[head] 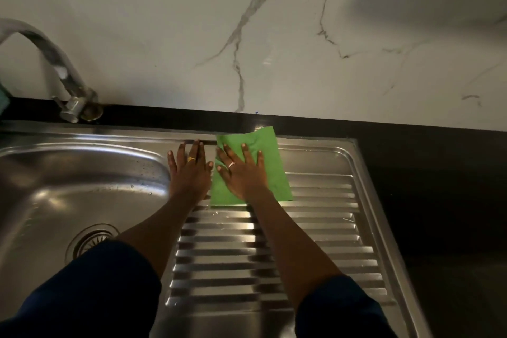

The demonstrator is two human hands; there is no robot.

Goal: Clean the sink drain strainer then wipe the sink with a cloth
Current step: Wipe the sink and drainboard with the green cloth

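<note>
The right hand (244, 173) presses flat, fingers spread, on the green rectangular cloth (251, 170) at the ribbed steel drainboard's (315, 228) far edge; the left hand (189, 170) lies open, empty, beside the steel sink basin (55, 173).

Head view looks steeply down (close) onto the sink (82, 173).

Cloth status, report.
Right hand flat on green cloth, on drainboard. Left hand open, bare steel. Strainer seated. Nothing blocking.
</note>
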